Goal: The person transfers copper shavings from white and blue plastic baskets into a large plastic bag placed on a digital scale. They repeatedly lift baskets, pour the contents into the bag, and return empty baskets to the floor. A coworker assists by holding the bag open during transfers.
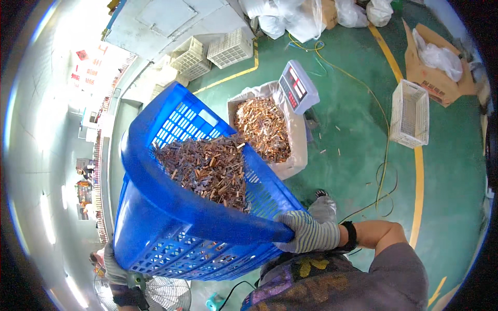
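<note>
The right hand [306,232], in a striped glove, grasps the rim of the tilted blue basket [155,228] of metal scrap pieces [207,166], above the lined box [267,129]. The left hand [116,269] is under the basket; its fingers probably grip, but I cannot tell.

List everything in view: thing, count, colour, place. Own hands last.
blue crate: 1, blue plastic lattice, tilted, centre-left, held up
metal scrap pieces: a heap, coppery brown, inside the blue crate
lined box: 1, white liner, part-filled with the same scrap, centre, on the floor
scale display: 1, grey, red digits, by the lined box
white crates: 1 right on the floor, several more stacked top centre
cardboard box: 1, brown, white bag inside, upper right
white bags: several, top edge
yellow cable: 1, across the green floor
fan: 1, white, bottom left
right hand: striped glove, grips crate rim
left hand: gloved, at the crate's lower side
</note>
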Demonstrator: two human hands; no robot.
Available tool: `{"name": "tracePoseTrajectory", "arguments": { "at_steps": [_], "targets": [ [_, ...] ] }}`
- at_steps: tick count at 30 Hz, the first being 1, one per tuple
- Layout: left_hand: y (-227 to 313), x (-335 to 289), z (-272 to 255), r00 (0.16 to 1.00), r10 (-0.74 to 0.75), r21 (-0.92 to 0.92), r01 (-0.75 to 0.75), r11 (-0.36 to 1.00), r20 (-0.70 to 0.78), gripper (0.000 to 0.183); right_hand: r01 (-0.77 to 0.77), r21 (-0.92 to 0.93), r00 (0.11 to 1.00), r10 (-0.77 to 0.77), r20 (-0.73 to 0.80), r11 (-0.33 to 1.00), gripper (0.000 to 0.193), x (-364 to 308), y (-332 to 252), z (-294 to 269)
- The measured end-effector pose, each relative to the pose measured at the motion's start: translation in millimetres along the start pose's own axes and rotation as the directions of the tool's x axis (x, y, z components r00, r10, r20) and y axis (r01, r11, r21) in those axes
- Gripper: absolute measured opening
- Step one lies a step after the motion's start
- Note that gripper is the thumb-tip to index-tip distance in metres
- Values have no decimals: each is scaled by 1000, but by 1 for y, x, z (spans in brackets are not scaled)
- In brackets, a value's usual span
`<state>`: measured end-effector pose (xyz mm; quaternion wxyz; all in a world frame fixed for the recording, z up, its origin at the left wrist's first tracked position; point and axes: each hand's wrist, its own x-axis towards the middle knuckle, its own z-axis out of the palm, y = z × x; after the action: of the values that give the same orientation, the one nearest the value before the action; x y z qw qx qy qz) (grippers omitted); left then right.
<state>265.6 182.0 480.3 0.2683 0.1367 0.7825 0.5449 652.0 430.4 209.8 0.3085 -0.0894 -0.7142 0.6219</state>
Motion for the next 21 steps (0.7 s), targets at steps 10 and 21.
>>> {"name": "tracePoseTrajectory", "arguments": {
  "at_steps": [10, 21],
  "targets": [
    [48, 35, 49, 990, -93, 92, 84, 992, 103, 55, -53, 108, 994, 63, -85, 993, 38, -3, 24, -3],
    [82, 103, 57, 982, -46, 179, 13, 984, 184, 55, -64, 353, 972, 139, -191, 934, 29, 28, 33, 5]
  ]
}}
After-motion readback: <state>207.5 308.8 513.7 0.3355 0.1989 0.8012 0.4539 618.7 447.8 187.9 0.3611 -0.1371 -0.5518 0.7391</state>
